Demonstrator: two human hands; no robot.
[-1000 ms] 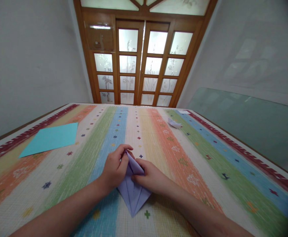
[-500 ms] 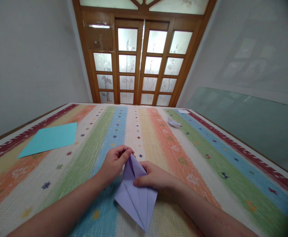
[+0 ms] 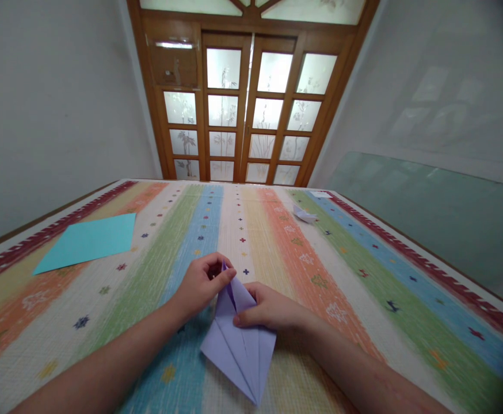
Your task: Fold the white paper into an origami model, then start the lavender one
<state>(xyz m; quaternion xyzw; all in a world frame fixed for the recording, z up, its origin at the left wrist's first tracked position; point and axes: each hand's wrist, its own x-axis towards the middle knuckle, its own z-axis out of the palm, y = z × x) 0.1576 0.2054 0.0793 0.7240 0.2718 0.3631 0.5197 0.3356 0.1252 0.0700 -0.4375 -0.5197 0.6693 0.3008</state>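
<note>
A folded sheet of lavender origami paper (image 3: 240, 351) is held above the near middle of the striped tablecloth, one pointed corner toward me. At its far tip, my left hand (image 3: 204, 282) pinches the narrow folded point between thumb and fingers. My right hand (image 3: 273, 307) grips the right side, thumb on top and the other fingers hidden underneath. Creases run down the paper's near half, and a dark slit shows between the raised flaps near the tip.
A flat turquoise sheet of paper (image 3: 90, 241) lies on the left of the tablecloth (image 3: 117, 316). Toward the far right sits a small pale folded-paper piece (image 3: 304, 214), with a white slip (image 3: 320, 195) beyond it. Wooden glazed doors (image 3: 247, 109) stand behind the table.
My left thumb and fingers have shifted slightly at the far tip, so more of the point shows. My right hand keeps nearly the same hold.
</note>
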